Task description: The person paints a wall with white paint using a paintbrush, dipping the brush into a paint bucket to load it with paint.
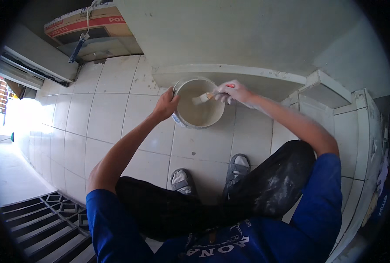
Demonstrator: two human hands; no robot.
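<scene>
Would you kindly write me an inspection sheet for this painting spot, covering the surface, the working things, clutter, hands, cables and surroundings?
Surface: white tiled floor, paint specks near the sandals.
Job's things: round bucket of pale paint on the floor; brush with bristles over the paint.
Clutter: cardboard box lying by the wall, a blue-handled tool resting on it.
Hands: left hand grips the bucket rim; right hand holds the brush handle.
Cables: a white cord hangs over the box.
Surroundings: pale wall with a ledge ahead, metal grate lower left, bright doorway at far left.
</scene>
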